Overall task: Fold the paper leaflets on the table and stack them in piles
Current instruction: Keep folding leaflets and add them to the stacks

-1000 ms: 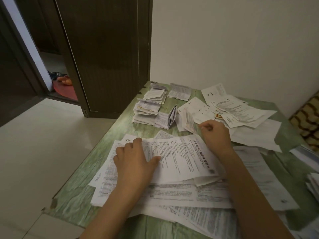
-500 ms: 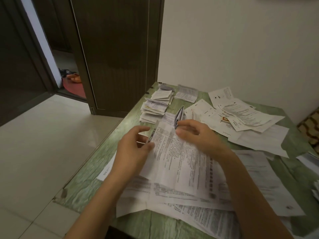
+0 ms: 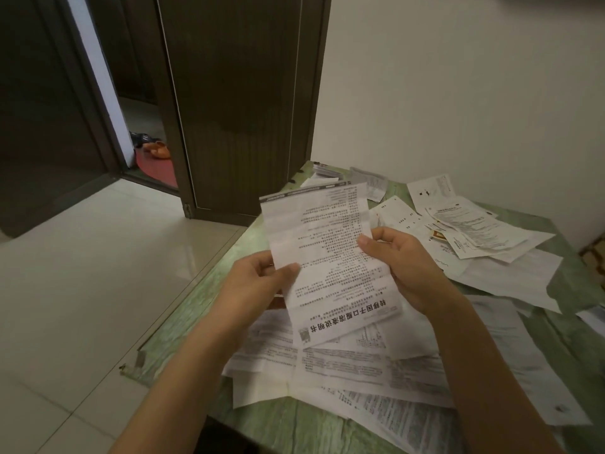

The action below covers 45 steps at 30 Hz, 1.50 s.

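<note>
Leaflet (image 3: 327, 257), one long white sheet, dense black print, bold heading near its lower end. It is held up above the table between the two hands, its far end tilted away from the person.

Floor (image 3: 82, 273): pale tiles, far left. Door (image 3: 235, 109): dark, behind the table's left corner.

Left hand (image 3: 258, 286): grips the sheet's left edge about midway, thumb on the printed face, fingers curled behind.

Table (image 3: 294, 430): green marbled top.

Unfolded leaflets (image 3: 360, 365): loose overlapping heap, flat on the table directly beneath both hands and forearms.

Folded leaflets (image 3: 322, 170): small pile at the table's far edge, mostly hidden behind the raised sheet — count cannot be told.

Right hand (image 3: 402, 267): pinches the sheet's right edge a little higher than the left, thumb in front, fingers behind.

Spread sheets (image 3: 474, 231): more open leaflets fanned over the table's far right — well apart from the hands, near the white wall (image 3: 458, 93).
</note>
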### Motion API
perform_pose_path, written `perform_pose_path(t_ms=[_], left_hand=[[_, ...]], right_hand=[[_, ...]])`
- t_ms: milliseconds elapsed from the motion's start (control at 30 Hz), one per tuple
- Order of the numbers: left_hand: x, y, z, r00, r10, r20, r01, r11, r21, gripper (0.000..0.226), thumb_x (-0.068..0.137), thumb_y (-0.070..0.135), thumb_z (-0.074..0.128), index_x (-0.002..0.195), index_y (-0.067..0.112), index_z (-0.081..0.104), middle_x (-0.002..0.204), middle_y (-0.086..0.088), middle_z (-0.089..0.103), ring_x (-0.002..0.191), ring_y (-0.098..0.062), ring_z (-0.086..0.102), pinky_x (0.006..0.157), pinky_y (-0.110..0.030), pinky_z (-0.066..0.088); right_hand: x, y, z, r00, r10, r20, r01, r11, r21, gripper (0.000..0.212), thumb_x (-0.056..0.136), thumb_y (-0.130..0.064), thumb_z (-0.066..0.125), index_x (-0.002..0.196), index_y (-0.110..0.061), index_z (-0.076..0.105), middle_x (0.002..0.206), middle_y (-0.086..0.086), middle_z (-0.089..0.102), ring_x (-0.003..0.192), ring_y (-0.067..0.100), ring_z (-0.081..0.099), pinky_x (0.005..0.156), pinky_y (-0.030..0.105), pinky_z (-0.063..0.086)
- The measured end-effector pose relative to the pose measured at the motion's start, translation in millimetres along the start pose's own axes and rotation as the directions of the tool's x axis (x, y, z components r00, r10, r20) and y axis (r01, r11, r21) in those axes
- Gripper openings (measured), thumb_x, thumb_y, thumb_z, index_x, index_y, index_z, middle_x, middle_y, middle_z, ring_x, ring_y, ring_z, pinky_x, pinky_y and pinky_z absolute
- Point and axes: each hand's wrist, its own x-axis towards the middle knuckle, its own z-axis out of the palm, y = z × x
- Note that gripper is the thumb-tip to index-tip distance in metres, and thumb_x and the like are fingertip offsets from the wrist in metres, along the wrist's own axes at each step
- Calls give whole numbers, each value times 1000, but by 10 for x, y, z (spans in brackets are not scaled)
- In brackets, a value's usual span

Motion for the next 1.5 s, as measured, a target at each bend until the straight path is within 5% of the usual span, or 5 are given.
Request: perform_pose_path(t_ms=[300, 500, 800, 1067, 1500], left_hand=[[38, 30, -30, 987, -17, -157, 12, 999, -31, 31, 92, -3, 46, 85, 15, 70, 79, -5, 72, 67, -16, 66, 64, -31, 55], [74, 23, -60, 961, -274, -42, 248, 918, -310, 43, 91, 50, 44, 101, 12, 61, 91, -12, 69, 80, -27, 65, 66, -35, 52], [28, -47, -102, 983, -30, -182, 36, 999, 32, 8, 88, 14, 62, 89, 8, 68, 85, -11, 71, 72, -23, 64, 66, -30, 53], [-17, -25, -32, 1000, -22, 17, 21, 999, 40, 31, 85, 26, 65, 94, -4, 66, 84, -23, 66, 66, -25, 58, 53, -25, 46], [35, -93, 113, 985, 20, -172, -31, 997, -66, 9, 91, 15, 59, 94, 16, 67, 88, -4, 73, 81, -19, 70, 70, -34, 59]], right_hand=[[7, 4, 93, 999, -23, 46, 28, 994, -105, 30, 87, 8, 49, 81, -10, 73, 86, 11, 71, 79, 24, 66, 70, 33, 55], [2, 37, 142, 1000, -22, 17, 24, 987, -162, 45, 89, 1, 52, 56, -21, 74, 80, 8, 71, 64, 28, 65, 49, 27, 53], [28, -11, 167, 994, -108, -16, 106, 990, -94, 29, 98, -18, 38, 107, -13, 66, 94, 9, 72, 83, 27, 64, 78, 35, 51], [-92, -39, 172, 865, 245, 438, -63, 919, -389, 22, 77, -24, 73, 97, -16, 68, 95, 2, 73, 84, 17, 70, 71, 25, 54], [13, 81, 340, 988, 102, 118, -96, 994, -52, 20, 89, -8, 57, 107, -16, 59, 107, 6, 69, 99, 25, 66, 87, 40, 53]])
